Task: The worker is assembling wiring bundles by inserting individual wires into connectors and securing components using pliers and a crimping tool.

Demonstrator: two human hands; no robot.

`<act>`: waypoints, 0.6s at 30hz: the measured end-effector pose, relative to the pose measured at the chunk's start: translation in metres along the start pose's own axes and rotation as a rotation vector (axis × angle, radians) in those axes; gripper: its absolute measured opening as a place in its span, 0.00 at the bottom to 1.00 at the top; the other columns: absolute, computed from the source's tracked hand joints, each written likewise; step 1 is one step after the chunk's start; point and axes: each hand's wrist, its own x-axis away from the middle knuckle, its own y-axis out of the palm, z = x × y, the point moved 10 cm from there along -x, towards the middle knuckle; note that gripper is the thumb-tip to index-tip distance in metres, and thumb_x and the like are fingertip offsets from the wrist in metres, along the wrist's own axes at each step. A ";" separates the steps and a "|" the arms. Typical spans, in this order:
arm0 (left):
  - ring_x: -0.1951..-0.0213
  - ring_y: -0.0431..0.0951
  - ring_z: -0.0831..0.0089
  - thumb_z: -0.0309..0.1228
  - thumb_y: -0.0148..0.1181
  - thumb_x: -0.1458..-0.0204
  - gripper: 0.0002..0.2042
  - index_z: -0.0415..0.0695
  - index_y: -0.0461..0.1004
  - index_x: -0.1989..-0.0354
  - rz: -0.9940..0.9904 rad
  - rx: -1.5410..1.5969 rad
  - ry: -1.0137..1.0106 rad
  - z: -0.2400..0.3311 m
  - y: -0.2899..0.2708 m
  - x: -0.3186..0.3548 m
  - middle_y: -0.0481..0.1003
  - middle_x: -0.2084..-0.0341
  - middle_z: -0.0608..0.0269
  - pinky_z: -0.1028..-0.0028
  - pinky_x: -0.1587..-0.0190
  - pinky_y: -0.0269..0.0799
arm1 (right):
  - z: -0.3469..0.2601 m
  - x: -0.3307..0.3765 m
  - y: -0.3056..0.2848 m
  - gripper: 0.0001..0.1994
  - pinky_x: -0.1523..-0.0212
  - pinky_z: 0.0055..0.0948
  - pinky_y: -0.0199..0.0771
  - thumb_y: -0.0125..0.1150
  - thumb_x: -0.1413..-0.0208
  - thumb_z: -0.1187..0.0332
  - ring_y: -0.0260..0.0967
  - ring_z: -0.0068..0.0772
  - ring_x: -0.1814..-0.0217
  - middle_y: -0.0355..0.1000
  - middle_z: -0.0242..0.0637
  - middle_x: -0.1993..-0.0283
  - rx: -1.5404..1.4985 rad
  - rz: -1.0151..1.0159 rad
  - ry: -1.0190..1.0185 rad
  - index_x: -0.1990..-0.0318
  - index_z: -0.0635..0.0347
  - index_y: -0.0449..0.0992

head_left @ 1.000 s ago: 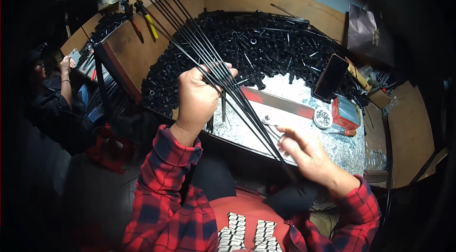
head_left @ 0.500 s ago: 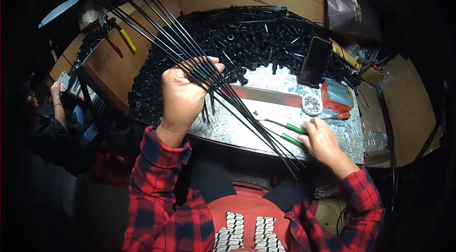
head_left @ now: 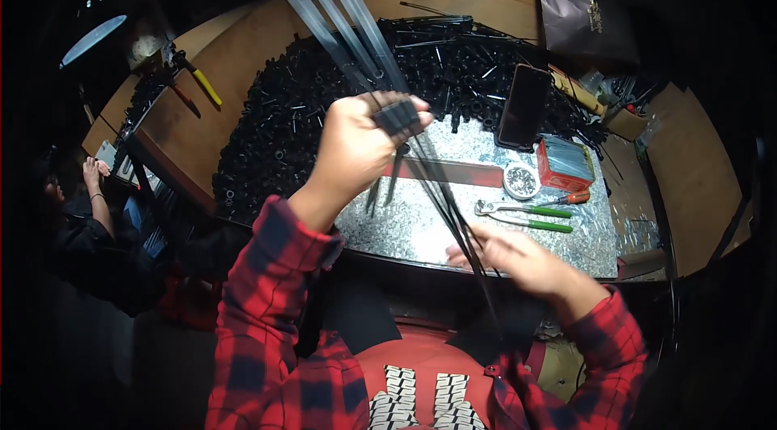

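Note:
My left hand (head_left: 356, 134) is closed round a bundle of long thin black rods (head_left: 396, 117), held slantwise over the worktop. Their upper ends, smeared by motion, point to the far left; the lower ends reach down past the near edge. Beside those lower ends is my right hand (head_left: 514, 256), fingers stretched out and a little blurred. Whether it touches the rods I cannot tell. Just beyond it, pincers with green handles (head_left: 546, 219) lie on the speckled worktop (head_left: 388, 232), nothing gripping them.
A big heap of black parts (head_left: 307, 106) fills the back. A flat bar (head_left: 461, 173), white round tub (head_left: 522, 180), red box (head_left: 564, 164), screwdriver (head_left: 576, 197) and phone (head_left: 526, 106) sit on the right side. At far left another person's hand (head_left: 93, 175) shows.
My right hand has let go of the green-handled pincers and moved left and nearer, to the rods' lower ends. My left hand has shifted right with the bundle, which now stands steeper.

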 end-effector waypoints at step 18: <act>0.35 0.52 0.52 0.28 0.61 0.54 0.26 0.47 0.65 0.43 -0.852 -0.518 0.301 -0.072 0.082 0.137 0.59 0.39 0.55 0.52 0.35 0.46 | 0.177 -0.005 0.018 0.10 0.64 0.40 0.68 0.48 0.38 0.66 0.66 0.58 0.66 0.69 0.52 0.70 0.540 0.270 -0.004 0.64 0.66 0.68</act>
